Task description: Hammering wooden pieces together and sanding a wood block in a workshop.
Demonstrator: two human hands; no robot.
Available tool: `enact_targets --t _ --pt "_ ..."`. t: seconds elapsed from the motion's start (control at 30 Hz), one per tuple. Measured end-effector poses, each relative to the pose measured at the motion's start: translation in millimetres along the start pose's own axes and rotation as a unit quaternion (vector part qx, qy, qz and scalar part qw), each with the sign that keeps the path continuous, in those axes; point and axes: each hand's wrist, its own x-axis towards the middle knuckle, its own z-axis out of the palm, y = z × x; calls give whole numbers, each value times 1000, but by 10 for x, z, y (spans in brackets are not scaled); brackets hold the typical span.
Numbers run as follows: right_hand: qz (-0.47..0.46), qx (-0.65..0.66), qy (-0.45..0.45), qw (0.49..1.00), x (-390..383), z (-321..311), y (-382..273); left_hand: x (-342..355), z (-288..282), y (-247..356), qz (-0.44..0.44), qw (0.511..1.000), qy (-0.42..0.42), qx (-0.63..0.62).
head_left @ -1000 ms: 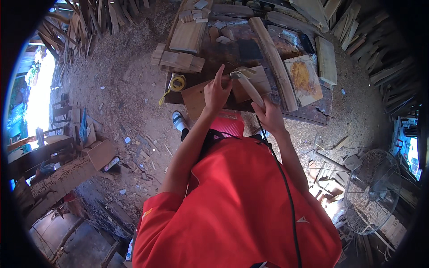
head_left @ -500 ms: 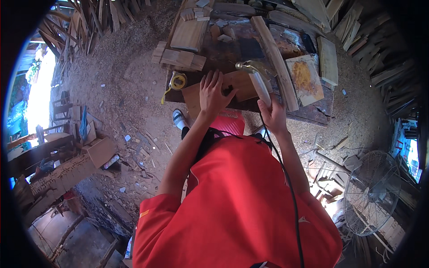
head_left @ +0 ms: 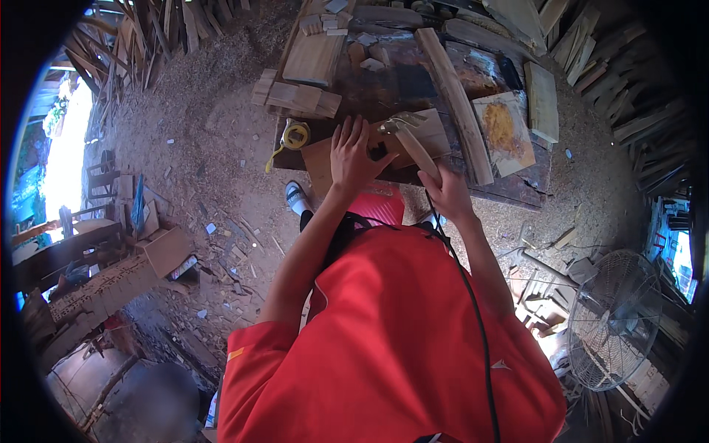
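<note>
My left hand (head_left: 353, 156) lies flat with its fingers spread on a brown wooden board (head_left: 317, 164) at the near edge of the worktable. A dark notch or hole shows in the wood beside its thumb. My right hand (head_left: 449, 195) is closed round the lower handle of a claw hammer (head_left: 418, 153). The metal hammer head is over the board, just right of my left fingers. Whether it touches the wood I cannot tell. A yellow tape measure (head_left: 295, 136) sits left of my left hand at the table's edge.
Planks and offcuts lie on the dark worktable (head_left: 509, 190), including a long wooden strip (head_left: 456, 103) and a stained board (head_left: 504, 131). A pink plastic stool (head_left: 377, 207) is below the table edge. A black cable (head_left: 473, 295) runs down my front. A fan (head_left: 614, 319) stands right.
The hammer has come down and slightly left toward the board, its head nearer my left hand. My right hand has shifted slightly; my left hand keeps its place.
</note>
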Motion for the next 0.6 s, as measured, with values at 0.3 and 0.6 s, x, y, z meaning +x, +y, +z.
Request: enact_targets --t 0.3,0.6 --pt "19 9 17 1000 -6 2 -63 -10 -3 -14 -6 1000 -2 3" --pt "23 53 14 998 79 -97 -307 -12 -41 4 -11 1000 11 -7"
